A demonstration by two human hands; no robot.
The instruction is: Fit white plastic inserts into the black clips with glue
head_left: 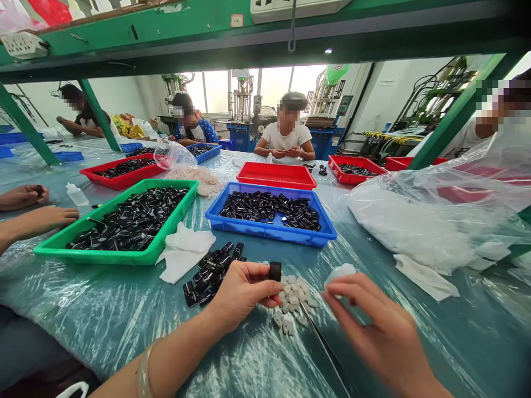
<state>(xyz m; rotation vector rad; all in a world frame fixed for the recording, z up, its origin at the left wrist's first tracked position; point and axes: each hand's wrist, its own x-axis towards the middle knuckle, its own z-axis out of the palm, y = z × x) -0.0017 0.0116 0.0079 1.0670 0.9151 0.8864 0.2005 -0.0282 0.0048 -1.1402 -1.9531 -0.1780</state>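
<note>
A black piece [275,271] is pinched between the thumb and fingers of my left hand [244,290], just above a small pile of whitish pieces [293,293]. To the right of that pile, the fingers and thumb of my right hand [373,315] close on a white, cloth-like wad [340,272]. Metal tweezers [326,348] lie between my hands, their tips at the whitish pile. Several black pieces [211,273] are heaped on the plastic-covered table beyond my left forearm. A crumpled white cloth [185,249] sits beside them.
A green tray [95,255] and a blue tray [269,228] hold many black pieces. Behind is a red tray [276,185]. A large clear plastic bag [423,215] is at the right. A co-worker's hands [41,221] rest at the left. A green shelf beam [166,36] crosses overhead.
</note>
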